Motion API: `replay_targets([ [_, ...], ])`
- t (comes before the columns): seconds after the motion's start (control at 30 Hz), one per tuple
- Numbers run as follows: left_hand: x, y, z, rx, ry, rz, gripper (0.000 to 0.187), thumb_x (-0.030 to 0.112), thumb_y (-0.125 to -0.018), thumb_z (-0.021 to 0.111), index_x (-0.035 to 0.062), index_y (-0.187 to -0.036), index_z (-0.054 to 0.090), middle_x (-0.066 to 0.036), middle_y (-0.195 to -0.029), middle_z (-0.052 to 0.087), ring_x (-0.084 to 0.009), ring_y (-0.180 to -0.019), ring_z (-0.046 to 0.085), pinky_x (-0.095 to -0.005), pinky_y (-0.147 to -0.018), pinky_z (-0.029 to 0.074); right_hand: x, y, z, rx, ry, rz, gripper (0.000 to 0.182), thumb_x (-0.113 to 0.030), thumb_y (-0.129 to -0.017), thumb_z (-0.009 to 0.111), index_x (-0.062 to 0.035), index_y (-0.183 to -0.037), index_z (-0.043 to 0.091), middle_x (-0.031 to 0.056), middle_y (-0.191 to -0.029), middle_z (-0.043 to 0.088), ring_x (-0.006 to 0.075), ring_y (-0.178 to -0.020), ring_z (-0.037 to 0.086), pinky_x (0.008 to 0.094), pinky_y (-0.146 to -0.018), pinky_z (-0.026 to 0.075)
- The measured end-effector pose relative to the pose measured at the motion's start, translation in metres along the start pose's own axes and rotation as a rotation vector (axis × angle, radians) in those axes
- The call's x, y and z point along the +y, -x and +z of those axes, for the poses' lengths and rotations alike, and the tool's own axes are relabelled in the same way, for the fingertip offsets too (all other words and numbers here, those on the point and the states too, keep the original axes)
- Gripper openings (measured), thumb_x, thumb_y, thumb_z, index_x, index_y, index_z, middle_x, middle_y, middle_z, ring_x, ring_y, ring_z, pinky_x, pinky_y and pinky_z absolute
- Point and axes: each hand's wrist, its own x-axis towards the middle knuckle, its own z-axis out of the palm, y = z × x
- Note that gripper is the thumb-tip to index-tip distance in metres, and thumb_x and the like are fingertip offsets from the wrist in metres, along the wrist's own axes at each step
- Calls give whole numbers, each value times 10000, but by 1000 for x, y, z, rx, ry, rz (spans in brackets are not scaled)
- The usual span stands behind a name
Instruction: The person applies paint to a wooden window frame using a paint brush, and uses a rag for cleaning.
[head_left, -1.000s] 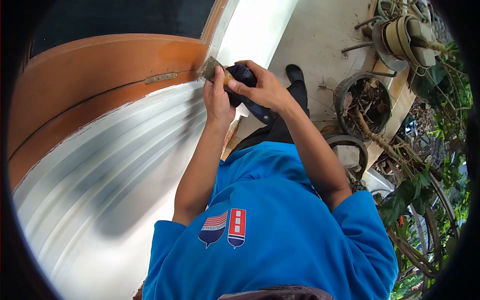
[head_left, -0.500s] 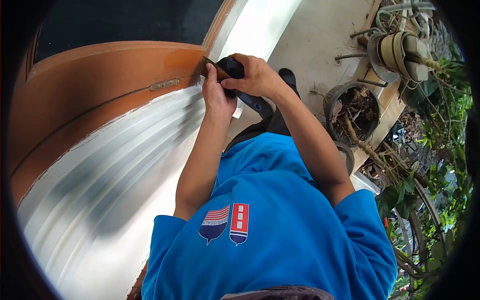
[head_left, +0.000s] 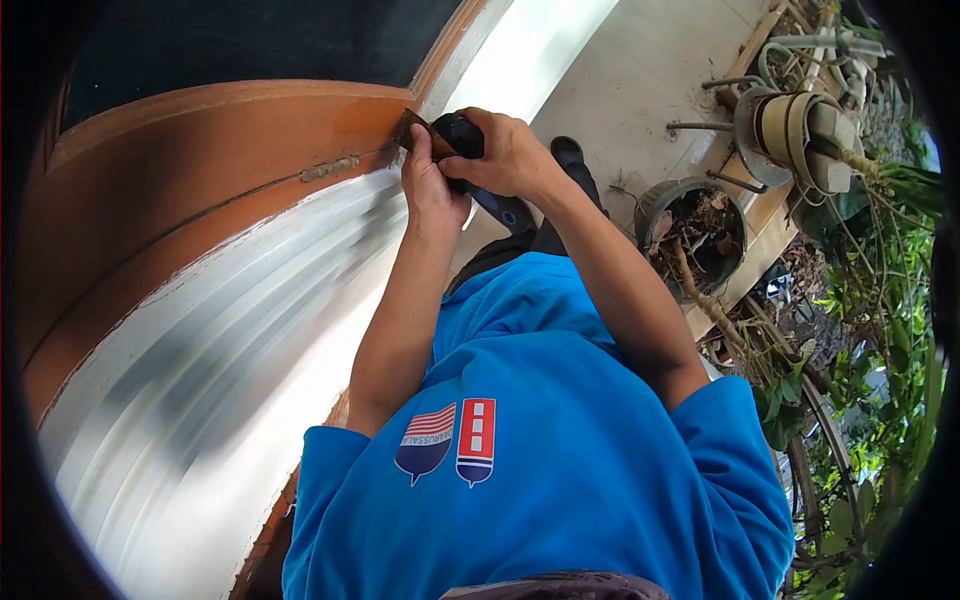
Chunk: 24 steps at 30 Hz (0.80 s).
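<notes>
A scraper (head_left: 438, 140), with a flat rusty-brown blade and a thick, rounded black grip, is held in both hands at the window frame. My right hand (head_left: 507, 157) wraps its fingers over the black part. My left hand (head_left: 431, 183) is closed below it, the thumb pressed along the brown blade. The blade's far corner overlaps the lower corner of the orange-brown wooden frame (head_left: 240, 130), close to the white wall edge. A worn metal hinge (head_left: 330, 168) sits on the frame to the left of my hands.
Under the frame runs a ridged white sill (head_left: 230, 310). Dark glass (head_left: 250, 45) fills the frame. To the right stand a pot of dry leaves (head_left: 700, 235), a stacked pot (head_left: 785, 140) with metal legs, and leafy plants (head_left: 890, 340). My dark shoes (head_left: 568, 152) are on the pale tiles.
The view has shifted slightly, so the pots sit a little further left and lower. Both hands keep the same hold, and the blade has tilted a little against the frame.
</notes>
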Motion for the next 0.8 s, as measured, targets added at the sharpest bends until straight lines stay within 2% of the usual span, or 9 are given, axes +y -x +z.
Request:
replay_targets([
  [0.1, 0, 1, 0, -28, 5, 8, 425, 460, -1019, 510, 71, -1186, 549, -76, -1095, 623, -231, -1041, 622, -422, -958, 513, -3, 0, 0, 6, 8, -22, 507, -238, -723, 802, -7, -1152, 663, 203, -966, 725, 303, -871, 719, 365, -809, 568],
  [0.27, 1, 5, 4, 3, 5, 16, 413, 459, -1013, 524, 79, -1175, 530, -69, -1052, 615, -236, -1044, 628, -427, -941, 529, -2, 0, 1, 24, 2, -67, 501, -223, -712, 798, -12, -1147, 667, 205, -954, 723, 312, -859, 718, 367, -807, 569],
  [0.6, -6, -1, -1, -1, 2, 12, 390, 467, -1004, 543, 96, -1124, 553, -48, -996, 608, -193, -968, 620, -388, -912, 525, -4, 3, 0, 42, 21, 13, 436, -211, -710, 797, 14, -1065, 678, 207, -888, 715, 287, -799, 712, 366, -758, 566],
  [0.8, -2, -1, 0, -12, 17, -4, 380, 462, -1004, 545, 108, -1143, 549, -43, -1007, 614, -196, -987, 621, -395, -920, 524, -2, -1, 4, 52, 40, 1, 431, -228, -701, 801, 19, -1036, 686, 218, -865, 711, 299, -779, 710, 369, -747, 568],
])
